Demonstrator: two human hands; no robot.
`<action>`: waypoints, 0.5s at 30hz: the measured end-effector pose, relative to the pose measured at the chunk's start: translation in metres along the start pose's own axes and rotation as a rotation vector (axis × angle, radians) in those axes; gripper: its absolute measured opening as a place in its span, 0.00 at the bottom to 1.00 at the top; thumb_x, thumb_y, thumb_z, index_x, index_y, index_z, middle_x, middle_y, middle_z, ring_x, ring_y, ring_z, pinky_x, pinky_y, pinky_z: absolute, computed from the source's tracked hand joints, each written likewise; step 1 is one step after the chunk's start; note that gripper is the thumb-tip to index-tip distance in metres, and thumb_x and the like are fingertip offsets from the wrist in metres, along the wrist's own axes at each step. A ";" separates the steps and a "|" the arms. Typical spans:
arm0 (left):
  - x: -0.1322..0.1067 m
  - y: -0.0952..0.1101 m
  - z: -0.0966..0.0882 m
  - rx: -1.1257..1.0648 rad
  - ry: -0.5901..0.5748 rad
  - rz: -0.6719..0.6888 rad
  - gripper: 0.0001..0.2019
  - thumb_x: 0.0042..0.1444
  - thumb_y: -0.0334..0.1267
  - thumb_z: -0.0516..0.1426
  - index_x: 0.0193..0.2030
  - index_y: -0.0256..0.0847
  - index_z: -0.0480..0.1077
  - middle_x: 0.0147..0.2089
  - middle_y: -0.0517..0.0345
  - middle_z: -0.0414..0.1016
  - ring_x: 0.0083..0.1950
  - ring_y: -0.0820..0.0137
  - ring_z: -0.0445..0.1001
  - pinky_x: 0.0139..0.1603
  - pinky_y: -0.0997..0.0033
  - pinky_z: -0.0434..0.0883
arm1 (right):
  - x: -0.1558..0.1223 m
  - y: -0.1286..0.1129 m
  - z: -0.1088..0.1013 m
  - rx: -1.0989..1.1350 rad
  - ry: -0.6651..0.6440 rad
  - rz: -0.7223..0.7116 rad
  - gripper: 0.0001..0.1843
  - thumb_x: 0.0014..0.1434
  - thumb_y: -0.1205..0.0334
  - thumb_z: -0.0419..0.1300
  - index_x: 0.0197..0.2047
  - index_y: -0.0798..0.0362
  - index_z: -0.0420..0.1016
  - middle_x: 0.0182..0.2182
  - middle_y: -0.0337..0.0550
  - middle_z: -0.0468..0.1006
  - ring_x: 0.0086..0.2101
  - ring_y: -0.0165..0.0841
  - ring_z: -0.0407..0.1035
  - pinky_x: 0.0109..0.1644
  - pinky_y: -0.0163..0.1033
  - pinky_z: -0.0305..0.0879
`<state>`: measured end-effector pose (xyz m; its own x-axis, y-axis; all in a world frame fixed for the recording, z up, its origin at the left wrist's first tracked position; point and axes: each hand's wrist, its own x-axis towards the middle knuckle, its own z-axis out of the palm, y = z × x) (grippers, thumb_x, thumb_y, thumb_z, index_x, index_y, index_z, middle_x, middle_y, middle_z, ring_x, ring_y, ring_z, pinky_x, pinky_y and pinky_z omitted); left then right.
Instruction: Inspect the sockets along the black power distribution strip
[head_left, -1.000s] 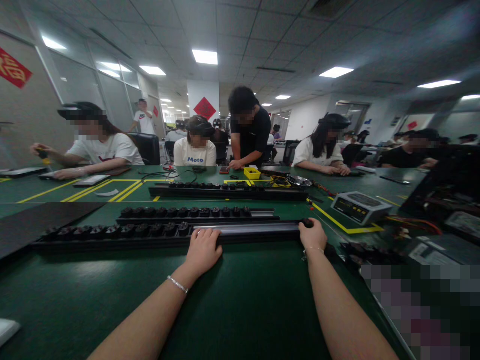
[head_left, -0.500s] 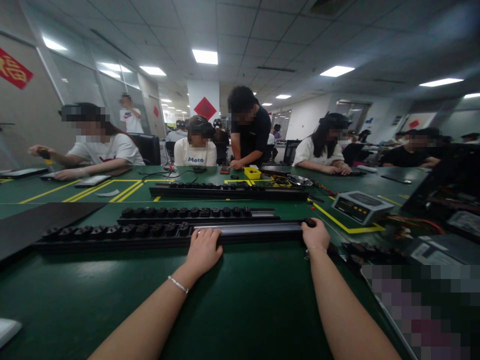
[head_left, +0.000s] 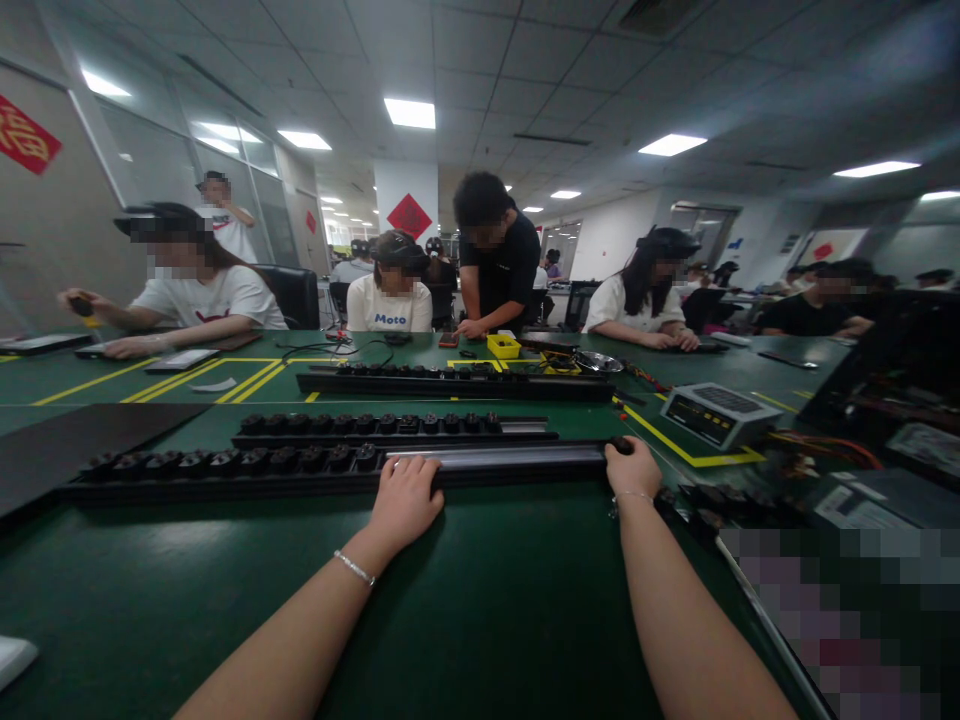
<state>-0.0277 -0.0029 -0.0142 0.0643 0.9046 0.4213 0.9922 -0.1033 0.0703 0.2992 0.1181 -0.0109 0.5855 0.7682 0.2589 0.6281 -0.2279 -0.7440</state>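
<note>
A long black rail (head_left: 510, 460) with a grey channel lies across the green table (head_left: 487, 600) in front of me; several black sockets (head_left: 240, 462) fill its left half. My left hand (head_left: 405, 500) rests on the rail's near edge at the middle, fingers curled over it. At the rail's right end my right hand (head_left: 634, 468) is closed on a small black socket piece (head_left: 619, 444).
Two more socket rails (head_left: 390, 426) (head_left: 450, 380) lie farther back. A grey scale (head_left: 712, 412) sits at the right, a yellow box (head_left: 504, 346) beyond. A black panel (head_left: 75, 440) lies left. Several people sit and stand across the table.
My right hand has crept slightly right and up along the rail's end. A person in the far left background has walked left. My left hand stays put.
</note>
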 end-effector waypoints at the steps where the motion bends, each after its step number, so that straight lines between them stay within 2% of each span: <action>1: 0.000 0.000 0.000 0.000 -0.003 -0.001 0.16 0.51 0.39 0.51 0.47 0.45 0.65 0.45 0.56 0.71 0.49 0.64 0.66 0.59 0.57 0.50 | 0.000 0.001 0.000 -0.002 0.007 -0.004 0.23 0.48 0.54 0.56 0.47 0.53 0.71 0.39 0.49 0.75 0.40 0.41 0.68 0.46 0.44 0.62; 15: -0.001 0.001 -0.002 -0.024 -0.018 -0.014 0.16 0.51 0.39 0.50 0.48 0.45 0.65 0.45 0.56 0.70 0.50 0.64 0.65 0.60 0.57 0.49 | 0.005 0.006 0.001 0.038 0.034 0.038 0.22 0.47 0.55 0.56 0.46 0.52 0.71 0.40 0.49 0.74 0.40 0.40 0.67 0.49 0.43 0.60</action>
<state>-0.0275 -0.0044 -0.0126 0.0522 0.9135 0.4035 0.9902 -0.0999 0.0979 0.3056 0.1211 -0.0143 0.6261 0.7384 0.2504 0.5857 -0.2333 -0.7762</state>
